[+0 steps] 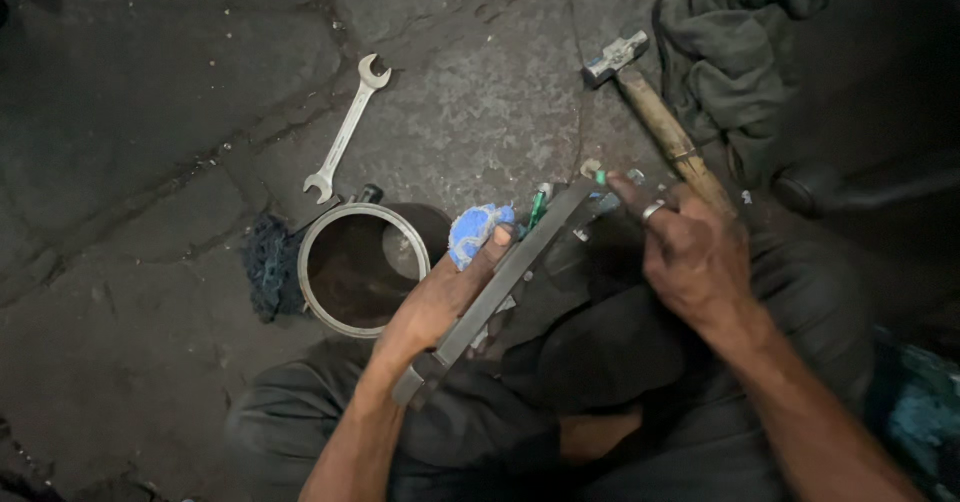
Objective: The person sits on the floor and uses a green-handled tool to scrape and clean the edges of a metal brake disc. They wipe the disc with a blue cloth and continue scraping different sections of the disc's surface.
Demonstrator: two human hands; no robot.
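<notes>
**Flat steel bar held across the lap**

The left hand is closed around a flat steel bar, a blue rag pinched under the thumb. The right hand is loosely curled, forefinger at the bar's far end. The bar is judged stiff, heavy and slick; it is best gripped mid-length. Beyond lie a metal ring, a wrench and a hammer on the floor.

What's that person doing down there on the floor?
A person crouches on a cracked concrete floor. The left hand holds a long flat metal bar and a blue rag. The right hand reaches to the bar's far end. A metal ring, a wrench and a hammer lie nearby.
</notes>
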